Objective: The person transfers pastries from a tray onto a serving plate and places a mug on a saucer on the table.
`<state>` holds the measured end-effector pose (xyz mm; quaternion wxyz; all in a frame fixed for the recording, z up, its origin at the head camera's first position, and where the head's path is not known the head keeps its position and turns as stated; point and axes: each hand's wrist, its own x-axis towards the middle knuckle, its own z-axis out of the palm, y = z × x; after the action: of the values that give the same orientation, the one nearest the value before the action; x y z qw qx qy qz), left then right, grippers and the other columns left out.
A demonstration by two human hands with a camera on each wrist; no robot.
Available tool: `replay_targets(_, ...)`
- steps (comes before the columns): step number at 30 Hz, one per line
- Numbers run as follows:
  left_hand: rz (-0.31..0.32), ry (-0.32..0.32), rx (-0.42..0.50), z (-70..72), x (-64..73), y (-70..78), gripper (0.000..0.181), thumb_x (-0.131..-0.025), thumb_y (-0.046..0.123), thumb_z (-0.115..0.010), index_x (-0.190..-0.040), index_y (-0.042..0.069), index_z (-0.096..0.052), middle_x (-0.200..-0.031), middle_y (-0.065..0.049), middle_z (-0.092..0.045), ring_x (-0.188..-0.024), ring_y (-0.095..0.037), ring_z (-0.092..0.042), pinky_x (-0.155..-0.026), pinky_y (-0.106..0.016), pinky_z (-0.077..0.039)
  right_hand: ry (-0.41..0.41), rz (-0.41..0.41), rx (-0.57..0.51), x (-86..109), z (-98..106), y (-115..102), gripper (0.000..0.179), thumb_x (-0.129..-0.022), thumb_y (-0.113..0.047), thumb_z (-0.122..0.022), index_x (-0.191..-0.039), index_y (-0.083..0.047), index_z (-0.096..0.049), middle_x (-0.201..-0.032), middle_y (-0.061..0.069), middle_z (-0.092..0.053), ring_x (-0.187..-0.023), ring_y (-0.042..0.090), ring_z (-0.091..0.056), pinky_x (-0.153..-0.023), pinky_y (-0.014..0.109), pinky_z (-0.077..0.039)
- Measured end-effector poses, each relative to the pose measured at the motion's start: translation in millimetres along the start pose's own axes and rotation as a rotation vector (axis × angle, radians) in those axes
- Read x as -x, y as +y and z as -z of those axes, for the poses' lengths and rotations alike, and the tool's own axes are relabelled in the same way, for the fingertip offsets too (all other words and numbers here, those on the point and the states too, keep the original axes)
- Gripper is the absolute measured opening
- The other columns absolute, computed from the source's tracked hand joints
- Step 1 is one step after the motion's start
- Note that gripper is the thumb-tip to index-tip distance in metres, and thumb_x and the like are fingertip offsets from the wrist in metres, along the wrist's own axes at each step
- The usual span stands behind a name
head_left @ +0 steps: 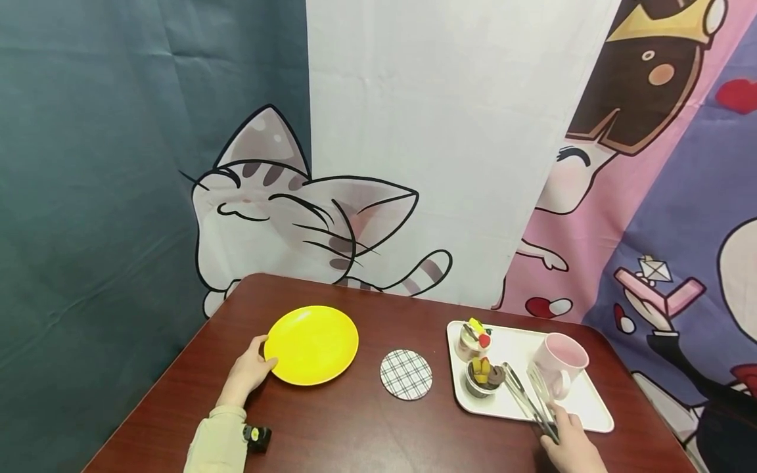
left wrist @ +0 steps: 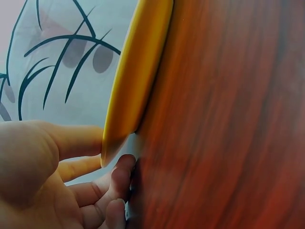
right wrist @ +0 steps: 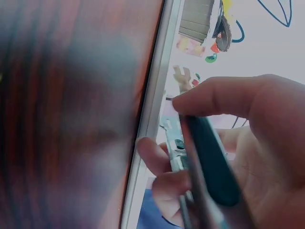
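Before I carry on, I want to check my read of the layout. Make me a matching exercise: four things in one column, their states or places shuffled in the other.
Column one:
1. plate
2. round coaster
3. mug
4. tongs

Column two:
A. pink, on the white tray
B. held in the right hand
C. yellow, pinched at its rim by the left hand
D. checked, lying between plate and tray

Pairs: 1-C, 2-D, 3-A, 4-B

Bright, even light across the head view, a faint sheen on the yellow plate (head_left: 311, 346)! Dimmer in the left wrist view, while the right wrist view brings a blurred bench (right wrist: 62, 124), hazy glare and soft-focus tongs (right wrist: 212, 164).
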<state>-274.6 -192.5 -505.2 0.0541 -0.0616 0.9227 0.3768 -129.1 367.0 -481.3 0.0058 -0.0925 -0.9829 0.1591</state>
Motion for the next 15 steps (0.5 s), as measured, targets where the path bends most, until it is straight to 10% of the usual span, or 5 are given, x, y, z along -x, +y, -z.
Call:
replay_targets(8,0.003,0.001,0.009,-0.4,-1.1,0.1,0.060,-0.085,0.022,-0.053,-0.136,0.008,-0.024,-0.079,-0.010,-0.049,-0.066,-0.019,-0.045,-0.057,-0.027,-0.034,0.022,-0.087,-0.050,2.6,-0.4,6.9,0.078,-0.076,-0.029,-0.059,-0.128,0.008,-0.015,-0.096,0.040,-0.051,-0.080,0.046,-0.058,-0.061,0.049,-0.044)
replay_targets(15,0.002,0.003,0.002,-1.6,0.0,1.3,0.060,-0.085,0.021,-0.052,-0.136,0.008,-0.024,-0.079,-0.010,-0.049,-0.066,-0.019,-0.045,-0.057,-0.027,-0.033,0.005,-0.109,-0.018,9.3,4.0,9.6,0.053,-0.084,-0.039,-0.052,-0.109,0.007,-0.043,-0.086,0.033,-0.057,-0.074,0.044,-0.059,-0.056,0.048,-0.042)
